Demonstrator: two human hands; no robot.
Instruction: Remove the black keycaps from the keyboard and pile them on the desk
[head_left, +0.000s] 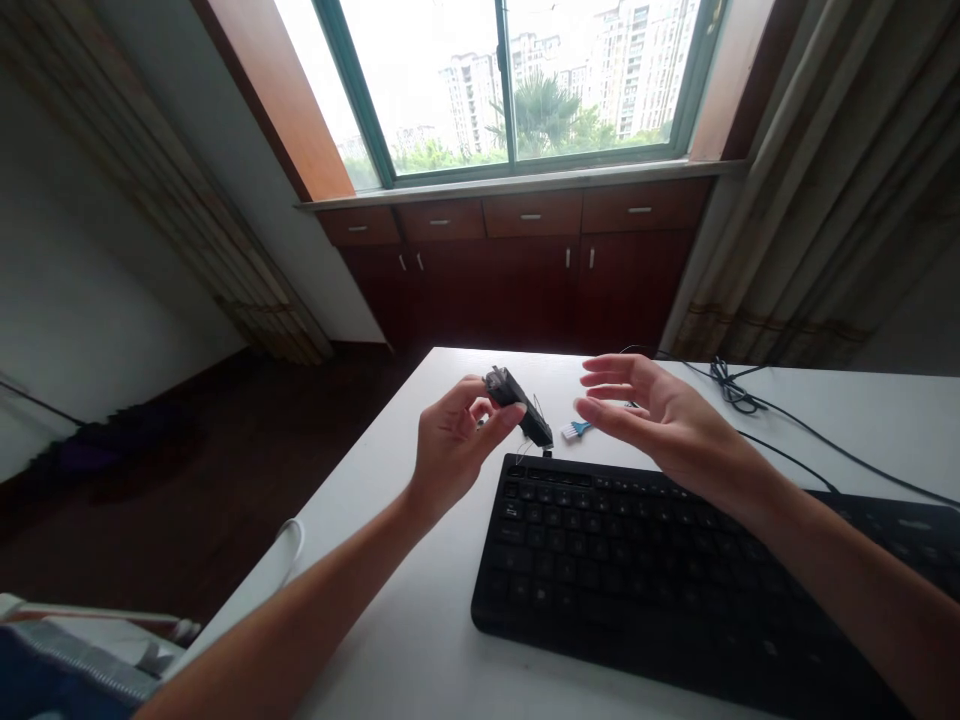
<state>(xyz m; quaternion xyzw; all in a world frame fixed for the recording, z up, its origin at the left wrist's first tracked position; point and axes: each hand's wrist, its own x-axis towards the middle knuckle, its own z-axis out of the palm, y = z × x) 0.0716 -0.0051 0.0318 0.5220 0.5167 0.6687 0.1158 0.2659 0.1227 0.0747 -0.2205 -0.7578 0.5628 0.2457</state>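
two hands up over a white desk (390, 640), and only one of them is actually holding anything. the left hand (450, 445) has its thumb and fingers pinched around the end of a small black gadget (517, 405), some kind of little handheld tool with a thin wire loop dangling off its lower end. can't say exactly what it is. it sits tilted, lower end pointing down toward the back edge of the black keyboard (675, 570), held just above it and not touching.

the right hand (660, 420) is empty, fingers spread loose and slightly curled, palm turned toward the gadget, hovering near it but apart. just behind those fingers there's a tiny white brush with blue bristles (576, 431) lying on the desk, close to the keyboard's top edge.

the keyboard is a full-size one, lying at an angle across the desk, under the right forearm. key legends are too dark and blurry to read, and i can't make out any brand on it or on the gadget.

black cables (742, 400) snake across the far right part of the desk. past that there's a dark wood cabinet (525, 260) with silver handles under a big window (510, 80), apartment towers and a palm tree outside, and beige curtains (840, 200) on the right.
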